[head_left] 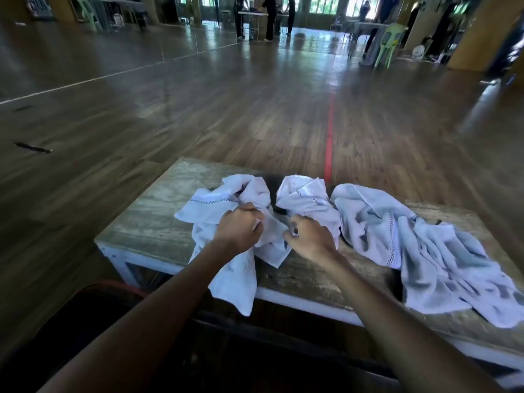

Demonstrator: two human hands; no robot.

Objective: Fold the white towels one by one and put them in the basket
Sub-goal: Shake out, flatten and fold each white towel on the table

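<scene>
Both hands — left hand (pixel 239 226), right hand (pixel 310 236) — grip the crumpled towel (pixel 226 268) overhanging the table's (pixel 147 222) near edge.

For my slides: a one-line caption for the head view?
Left hand and right hand grip a crumpled white towel on a worn table; more towels lie alongside.

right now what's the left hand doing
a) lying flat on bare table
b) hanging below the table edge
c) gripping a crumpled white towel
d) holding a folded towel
c: the left hand has its fingers curled into the crumpled white towel that hangs over the near edge of the table.
</scene>
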